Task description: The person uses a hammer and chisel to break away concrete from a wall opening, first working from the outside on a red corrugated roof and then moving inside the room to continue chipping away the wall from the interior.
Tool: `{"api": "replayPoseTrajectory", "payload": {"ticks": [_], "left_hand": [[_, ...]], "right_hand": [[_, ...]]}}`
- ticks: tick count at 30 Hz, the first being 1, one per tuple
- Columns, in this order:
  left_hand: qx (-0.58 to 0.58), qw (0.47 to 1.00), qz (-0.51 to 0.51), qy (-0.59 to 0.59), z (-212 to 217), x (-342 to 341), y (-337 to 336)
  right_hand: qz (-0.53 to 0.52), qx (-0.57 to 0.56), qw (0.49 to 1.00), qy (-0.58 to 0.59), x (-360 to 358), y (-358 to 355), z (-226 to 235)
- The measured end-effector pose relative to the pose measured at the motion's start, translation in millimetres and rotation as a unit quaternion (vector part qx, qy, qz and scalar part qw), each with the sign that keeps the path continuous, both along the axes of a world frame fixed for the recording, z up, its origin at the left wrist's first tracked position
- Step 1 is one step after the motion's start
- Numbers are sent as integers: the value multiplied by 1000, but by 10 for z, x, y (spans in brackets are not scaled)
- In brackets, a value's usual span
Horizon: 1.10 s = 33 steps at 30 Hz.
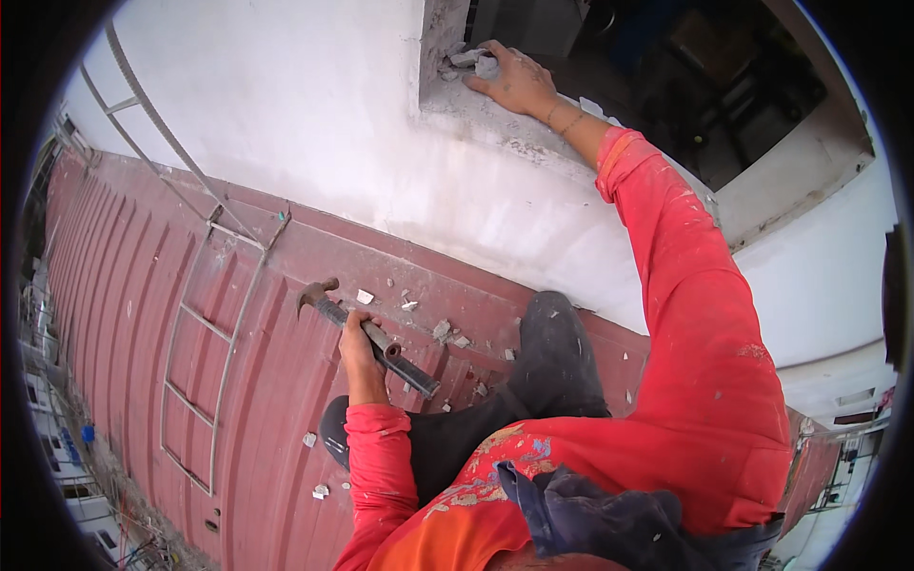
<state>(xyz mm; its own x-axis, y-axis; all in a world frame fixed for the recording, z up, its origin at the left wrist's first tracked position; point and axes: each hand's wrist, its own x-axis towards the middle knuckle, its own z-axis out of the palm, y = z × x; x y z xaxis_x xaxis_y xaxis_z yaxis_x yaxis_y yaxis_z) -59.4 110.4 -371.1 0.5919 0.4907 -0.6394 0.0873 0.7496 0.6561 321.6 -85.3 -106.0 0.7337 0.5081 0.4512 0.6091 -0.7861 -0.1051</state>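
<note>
At nine o'clock from our dark boot (557, 357), over the red corrugated roof (143, 314), our left hand (358, 344) wraps mid-handle round a claw hammer (367, 338): steel, head-heavy, rigid, best taken lower on its black sleeve. At twelve o'clock our right hand (514, 81) lies flat and loose on the rough window ledge (495, 124), touching brittle plaster chips (471, 62).

The dark steel claw hammer (367, 338) lies slanted in the left fist — rusty claw head beyond the knuckles, up-left, its handle end jutting down-right — while grey broken plaster pieces (476, 63) sit at the right fingertips.
</note>
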Motion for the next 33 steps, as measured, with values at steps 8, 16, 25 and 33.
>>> {"api": "replayPoseTrajectory", "payload": {"ticks": [8,16,25,33], "left_hand": [[5,1000,-1,13,183,70,-146],[4,1000,6,-4,195,175,-139],[1,999,46,-4,146,-63,74],[-10,1000,21,-7,135,-15,-15]], "right_hand": [[-27,-53,995,82,876,107,76],[-75,87,970,213,1802,-46,37],[55,89,993,46,331,461,84],[446,-216,866,61,-721,-80,319]]}}
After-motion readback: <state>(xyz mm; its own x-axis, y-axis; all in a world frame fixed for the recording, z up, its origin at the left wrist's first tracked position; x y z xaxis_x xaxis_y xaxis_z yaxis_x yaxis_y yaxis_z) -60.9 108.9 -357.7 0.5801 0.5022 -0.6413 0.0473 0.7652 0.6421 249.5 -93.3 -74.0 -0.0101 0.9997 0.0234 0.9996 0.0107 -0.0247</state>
